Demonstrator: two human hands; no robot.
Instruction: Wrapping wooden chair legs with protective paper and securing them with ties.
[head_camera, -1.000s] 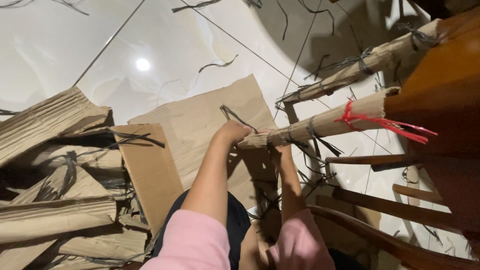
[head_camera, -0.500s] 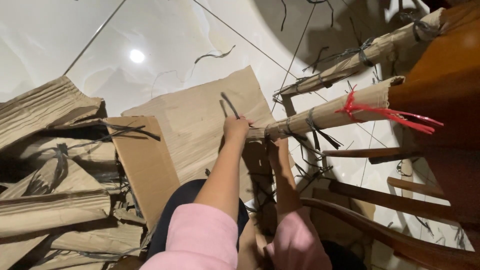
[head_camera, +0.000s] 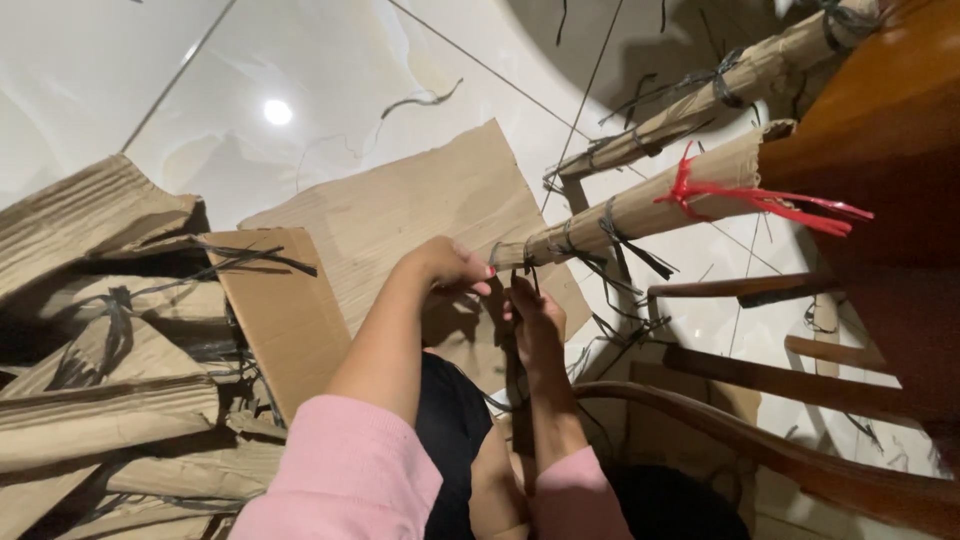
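Cardboard roll: brown corrugated cardboard rolled into a long tube (head_camera: 640, 205), seen from the head camera slanting up to the right, its near end at the hands and its far end resting on a dark wooden chair (head_camera: 880, 200).
Bindings: dark strips (head_camera: 615, 232) are wound round the tube at several spots; a red strip (head_camera: 760, 195) is tied near the far end, its tails pointing right.
Left hand: the left hand (head_camera: 450, 268) is at the tube's near end, fingers curled in a clenched grip against the end of the cardboard; exactly what the fingertips pinch cannot be told.
Right hand: the right hand (head_camera: 535, 320) sits just below the tube's end, grip pinched on a dark strip (head_camera: 528, 280) that hangs from the roll there.
Sleeves: both arms wear pink sleeves (head_camera: 350, 480).
Second roll: another bound cardboard tube (head_camera: 700, 100) lies above the first, roughly parallel, also reaching the chair.
Flat sheet: a flat cardboard sheet (head_camera: 400, 210) lies on the pale tiled floor (head_camera: 200, 60) under the hands.
Pile: at left, a heap of folded and bundled cardboard (head_camera: 90, 350) with dark strips across it.
Floor scraps: loose dark strip (head_camera: 420, 100) on the tiles beyond the sheet.
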